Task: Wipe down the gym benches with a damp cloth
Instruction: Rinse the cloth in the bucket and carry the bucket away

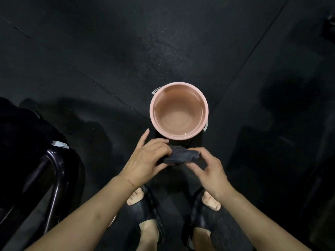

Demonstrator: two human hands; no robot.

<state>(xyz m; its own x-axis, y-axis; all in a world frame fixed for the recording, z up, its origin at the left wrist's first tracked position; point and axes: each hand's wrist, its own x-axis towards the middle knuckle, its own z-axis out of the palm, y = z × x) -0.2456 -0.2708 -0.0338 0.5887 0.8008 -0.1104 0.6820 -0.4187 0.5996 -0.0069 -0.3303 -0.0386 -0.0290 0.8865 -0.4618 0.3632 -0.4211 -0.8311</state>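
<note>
I judge the wiping not yet begun: I pinch the cloth (178, 157) between my left hand (145, 160) and right hand (208, 169), low centre of the frame, just below the bucket (153, 113). It holds shallow water. A bench (54, 171) frame shows at lower left, untouched.

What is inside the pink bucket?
The pink bucket on the black floor holds clear water; you can see its bare bottom through it. Nothing else is inside. The dark cloth is outside, held by both hands just in front.
</note>
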